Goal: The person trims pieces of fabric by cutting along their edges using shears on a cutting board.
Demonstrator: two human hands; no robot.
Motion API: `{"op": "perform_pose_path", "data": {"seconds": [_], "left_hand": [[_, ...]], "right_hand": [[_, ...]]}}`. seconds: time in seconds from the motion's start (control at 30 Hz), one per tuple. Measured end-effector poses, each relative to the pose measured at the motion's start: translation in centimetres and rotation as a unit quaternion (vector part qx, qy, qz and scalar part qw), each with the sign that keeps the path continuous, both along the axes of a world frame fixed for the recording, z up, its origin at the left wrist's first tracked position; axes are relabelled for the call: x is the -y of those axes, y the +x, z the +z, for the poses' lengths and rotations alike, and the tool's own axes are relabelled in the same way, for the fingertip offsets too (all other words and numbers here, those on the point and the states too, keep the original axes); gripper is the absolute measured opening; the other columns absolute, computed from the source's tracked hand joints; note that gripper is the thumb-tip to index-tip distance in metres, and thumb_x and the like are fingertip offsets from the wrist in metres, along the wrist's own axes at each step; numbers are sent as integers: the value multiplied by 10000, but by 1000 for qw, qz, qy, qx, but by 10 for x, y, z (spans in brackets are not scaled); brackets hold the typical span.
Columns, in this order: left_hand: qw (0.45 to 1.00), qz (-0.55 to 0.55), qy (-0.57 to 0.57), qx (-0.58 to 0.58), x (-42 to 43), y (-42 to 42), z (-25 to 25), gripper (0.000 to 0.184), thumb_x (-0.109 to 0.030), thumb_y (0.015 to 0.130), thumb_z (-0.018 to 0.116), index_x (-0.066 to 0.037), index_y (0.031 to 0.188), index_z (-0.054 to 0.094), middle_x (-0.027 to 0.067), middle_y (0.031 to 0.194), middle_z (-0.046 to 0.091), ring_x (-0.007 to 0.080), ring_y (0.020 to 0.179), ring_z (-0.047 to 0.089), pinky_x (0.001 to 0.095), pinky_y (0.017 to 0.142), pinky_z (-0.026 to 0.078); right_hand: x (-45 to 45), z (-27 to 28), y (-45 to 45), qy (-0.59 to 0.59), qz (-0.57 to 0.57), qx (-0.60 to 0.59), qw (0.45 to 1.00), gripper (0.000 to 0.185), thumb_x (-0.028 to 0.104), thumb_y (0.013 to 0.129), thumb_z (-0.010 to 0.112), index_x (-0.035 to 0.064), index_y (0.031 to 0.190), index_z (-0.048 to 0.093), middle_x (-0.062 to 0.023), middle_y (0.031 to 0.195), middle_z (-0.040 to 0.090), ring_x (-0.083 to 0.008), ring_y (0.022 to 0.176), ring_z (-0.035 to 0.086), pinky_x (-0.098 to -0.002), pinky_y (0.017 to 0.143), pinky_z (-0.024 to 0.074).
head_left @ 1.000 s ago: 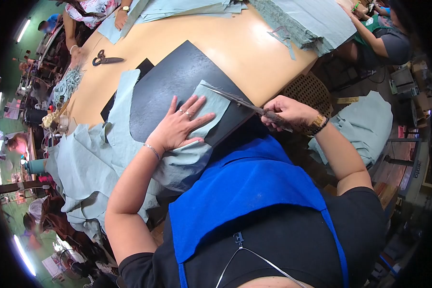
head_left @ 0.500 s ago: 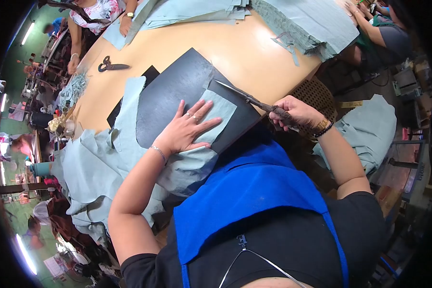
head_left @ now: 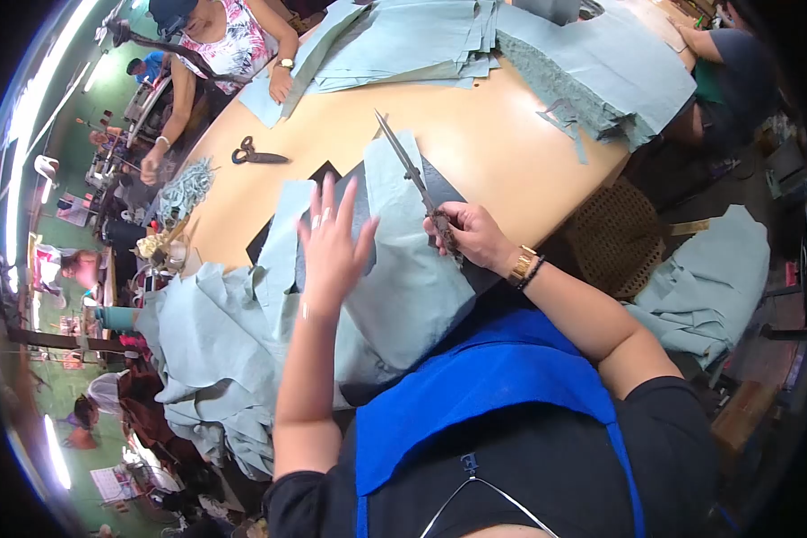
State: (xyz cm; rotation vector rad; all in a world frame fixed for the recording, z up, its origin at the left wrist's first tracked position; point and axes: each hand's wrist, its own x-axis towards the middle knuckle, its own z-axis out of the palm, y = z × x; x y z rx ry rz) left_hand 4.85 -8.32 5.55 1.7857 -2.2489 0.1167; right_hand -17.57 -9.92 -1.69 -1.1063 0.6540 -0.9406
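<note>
My right hand [head_left: 471, 235] is wrapped round the handles of a pair of scissors [head_left: 407, 161], whose long blades look nearly shut and point toward the far side of the table. My left hand [head_left: 334, 242] is raised with its fingers spread, holding nothing. Below it lies a pale grey-green sheet [head_left: 403, 278], leather or cloth, draped across a black board [head_left: 446, 186]. The sheet hides much of the board. One strip of it reaches up beside the blades.
A second pair of scissors [head_left: 258, 156] lies on the table [head_left: 332, 117]. Stacked sheets [head_left: 403, 45] and another pile [head_left: 601, 72] sit at the back. Scraps [head_left: 188, 188] lie at the left edge. Another person's hand [head_left: 281, 87] rests on material. A woven chair [head_left: 614, 229] stands right.
My left hand has come up off the sheet. The sheet now covers more of the board. My right hand has moved left, and its scissors point more away from me. The view has shifted.
</note>
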Motion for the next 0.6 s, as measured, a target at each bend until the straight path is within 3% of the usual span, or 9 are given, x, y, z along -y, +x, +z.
{"op": "perform_pose_path", "data": {"seconds": [0.1, 0.2, 0.3, 0.47, 0.6], "left_hand": [[991, 108, 78, -24, -97, 13, -3, 657, -384, 904, 531, -132, 1460, 291, 187, 1535, 174, 397, 1412, 159, 665, 1047, 139], [940, 291, 163, -67, -171, 25, -39, 694, -422, 918, 482, -115, 1483, 221, 221, 1540, 91, 415, 1420, 73, 665, 1056, 107], [923, 328, 200, -29, -185, 18, -49, 717, -452, 916, 468, -107, 1486, 202, 230, 1538, 78, 428, 1417, 59, 662, 1061, 92], [978, 81, 190, -4, -136, 4, -46, 714, -440, 867, 526, -143, 1467, 280, 223, 1533, 129, 426, 1411, 107, 654, 1070, 94], [967, -153, 199, 40, -68, 22, -40, 701, -417, 824, 581, -206, 1447, 338, 168, 1536, 186, 385, 1409, 168, 646, 1077, 118]], "right_hand": [[1, 1, 0, 14, 9, -6, 1000, 197, 189, 925, 605, -3, 962, 632, 3, 763, 619, -36, 632, 545, -203, 572, 482], [-1, 1, 1, 27, -4, 4, 1000, 181, 174, 921, 611, 5, 980, 632, 11, 774, 614, -32, 635, 555, -199, 578, 490], [1, -2, -3, 19, -5, 38, 999, 173, 170, 924, 604, 6, 974, 626, 11, 779, 609, -33, 649, 565, -195, 590, 500], [1, -10, -7, 12, -76, 123, 989, 159, 164, 926, 601, 11, 972, 596, -13, 837, 596, -60, 682, 573, -220, 635, 521], [-2, -11, -9, -19, -135, 141, 981, 186, 191, 923, 612, 11, 965, 595, -22, 855, 595, -62, 689, 573, -223, 652, 524]]}}
